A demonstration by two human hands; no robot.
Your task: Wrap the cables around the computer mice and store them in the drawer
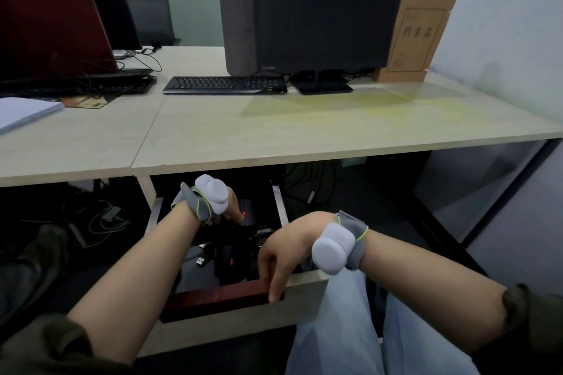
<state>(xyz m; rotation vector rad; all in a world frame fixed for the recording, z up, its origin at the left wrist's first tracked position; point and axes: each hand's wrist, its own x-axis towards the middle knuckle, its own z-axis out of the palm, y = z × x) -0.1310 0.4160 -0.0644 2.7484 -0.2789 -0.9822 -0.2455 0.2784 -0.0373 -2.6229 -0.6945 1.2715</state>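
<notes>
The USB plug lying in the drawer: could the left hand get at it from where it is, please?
Probably yes. The USB plug lies uncovered in the open drawer, just beneath the left hand, with nothing over it.

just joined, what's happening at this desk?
A person is putting wired mice away in an open drawer under the desk. The left hand reaches deep inside, on a black mouse at the back. The right hand rests on the drawer's front edge, fingers hooked over it. Another black mouse and a loose USB plug lie inside.
</notes>
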